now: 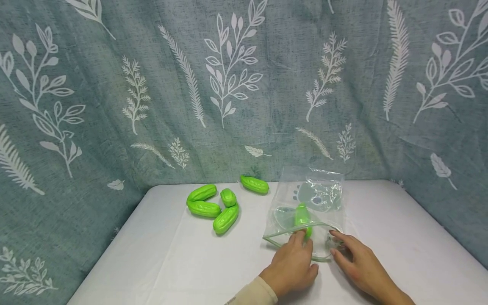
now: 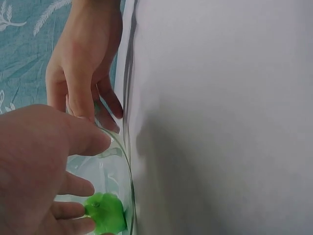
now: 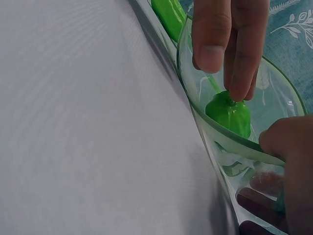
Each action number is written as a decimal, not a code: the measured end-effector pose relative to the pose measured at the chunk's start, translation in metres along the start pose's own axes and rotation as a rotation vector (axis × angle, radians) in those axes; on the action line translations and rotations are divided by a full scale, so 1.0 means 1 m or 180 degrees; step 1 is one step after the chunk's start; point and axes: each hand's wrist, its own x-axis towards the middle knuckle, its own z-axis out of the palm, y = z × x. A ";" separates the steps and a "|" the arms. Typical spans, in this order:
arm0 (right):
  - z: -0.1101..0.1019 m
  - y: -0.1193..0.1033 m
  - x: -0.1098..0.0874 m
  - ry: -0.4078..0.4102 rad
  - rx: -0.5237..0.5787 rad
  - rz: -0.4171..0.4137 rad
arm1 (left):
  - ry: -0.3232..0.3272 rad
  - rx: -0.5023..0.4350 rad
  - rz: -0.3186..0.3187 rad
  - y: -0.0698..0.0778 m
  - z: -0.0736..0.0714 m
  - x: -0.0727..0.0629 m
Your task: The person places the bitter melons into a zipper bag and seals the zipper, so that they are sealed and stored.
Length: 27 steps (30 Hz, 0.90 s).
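A clear zip bag (image 1: 282, 199) with a green-edged mouth lies on the table, its opening facing me. Inside it is a bright green, ribbed toy cucumber (image 1: 302, 215), stem end toward the mouth. My left hand (image 1: 291, 260) reaches into the opening, and its extended fingers touch the near end of the cucumber (image 3: 228, 115); they do not curl round it. At the right side of the mouth, my right hand (image 1: 362, 262) holds the bag's edge, thumb (image 3: 274, 137) at the rim and fingers behind the film. The mouth gapes between both hands.
Left of the bag, several more green toy cucumbers (image 1: 226, 218) lie on the white tabletop (image 1: 171, 254), one of them (image 1: 254, 185) near the back edge. A blue-green leaf-patterned curtain (image 1: 244, 84) hangs behind and at both sides.
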 end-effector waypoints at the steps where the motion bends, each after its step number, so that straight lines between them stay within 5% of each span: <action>1: 0.000 0.000 0.000 0.0001 -0.0002 0.0004 | 0.0004 -0.0004 -0.0012 -0.001 0.000 0.001; 27: -0.001 -0.002 0.000 -0.0043 0.0025 0.0067 | -0.0191 -0.0088 -0.0063 -0.003 0.000 0.004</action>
